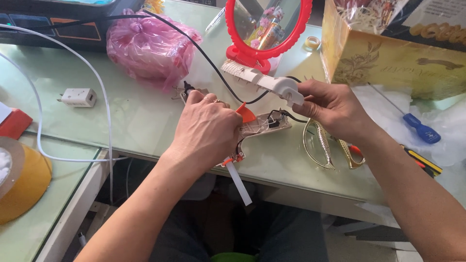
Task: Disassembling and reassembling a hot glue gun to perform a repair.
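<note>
the left hand is closed around an opened glue gun with an orange trigger and a white glue stick jutting from its rear, held just above the bench edge in front of the red mirror. the right hand pinches the gun's detached white shell half just beside it. with the shell off, the small inner parts and black cable look loose; a tug could spill them toward the gold scissors.
</note>
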